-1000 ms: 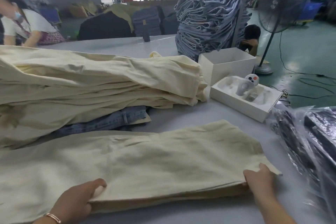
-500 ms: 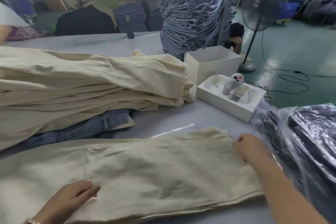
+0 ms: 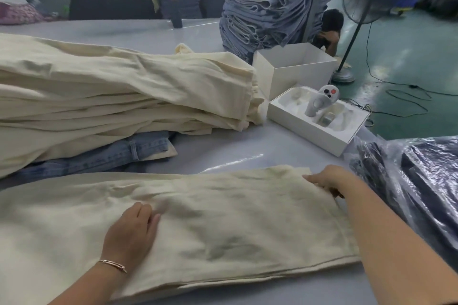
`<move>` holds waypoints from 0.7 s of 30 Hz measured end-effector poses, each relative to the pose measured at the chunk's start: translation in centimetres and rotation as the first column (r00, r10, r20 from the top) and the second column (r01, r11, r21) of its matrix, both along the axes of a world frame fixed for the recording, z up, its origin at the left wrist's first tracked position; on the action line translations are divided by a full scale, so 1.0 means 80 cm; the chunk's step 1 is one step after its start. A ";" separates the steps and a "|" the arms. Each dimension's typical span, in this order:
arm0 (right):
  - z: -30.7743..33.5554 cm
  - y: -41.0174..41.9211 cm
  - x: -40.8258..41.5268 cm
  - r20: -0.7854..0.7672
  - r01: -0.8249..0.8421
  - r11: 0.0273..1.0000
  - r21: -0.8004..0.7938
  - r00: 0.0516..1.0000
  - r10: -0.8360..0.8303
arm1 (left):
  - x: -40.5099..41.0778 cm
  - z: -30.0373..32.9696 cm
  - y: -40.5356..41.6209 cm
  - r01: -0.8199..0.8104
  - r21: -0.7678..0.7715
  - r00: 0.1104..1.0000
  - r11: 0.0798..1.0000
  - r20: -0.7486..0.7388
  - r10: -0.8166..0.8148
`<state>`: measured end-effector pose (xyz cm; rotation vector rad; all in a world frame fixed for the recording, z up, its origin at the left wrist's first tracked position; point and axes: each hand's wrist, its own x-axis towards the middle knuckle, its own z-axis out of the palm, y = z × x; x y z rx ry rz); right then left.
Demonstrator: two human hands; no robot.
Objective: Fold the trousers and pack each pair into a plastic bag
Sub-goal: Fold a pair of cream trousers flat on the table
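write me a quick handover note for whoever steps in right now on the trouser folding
Left hand: flat, pressing the middle of the cream trousers laid out on the table.
Right hand: at the far hem corner, fingers curled on the cloth edge.
Stack of cream trousers waits behind, jeans beneath it. Bagged dark garments lie to the right.
Done: this pair is spread flat.
Left: fold it, bag it, then work through the stack.

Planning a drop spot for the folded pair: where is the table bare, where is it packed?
Bare grey table between the flat cream trousers, the cream trouser pile and the white moulded tray box. Also bare behind the pile, near the blue denim stack. Crowded right: plastic-bagged dark garments beside the right hand. Left hand rests flat on the trousers.
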<state>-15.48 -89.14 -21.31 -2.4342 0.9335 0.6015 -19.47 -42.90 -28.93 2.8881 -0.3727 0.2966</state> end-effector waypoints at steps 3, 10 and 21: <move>-0.014 -0.004 -0.002 0.097 0.070 0.936 0.345 0.989 -0.110 | -0.001 -0.005 0.000 0.015 -0.005 0.995 1.000 0.099 -0.015; -0.032 -0.030 0.001 0.470 0.132 0.991 0.005 0.874 -0.119 | 0.000 -0.004 -0.002 -0.014 0.016 0.996 1.000 0.091 0.013; -0.040 -0.003 -0.053 0.181 0.190 0.965 0.179 0.958 -0.222 | -0.024 -0.018 -0.013 -0.005 0.169 0.960 0.986 -0.274 0.052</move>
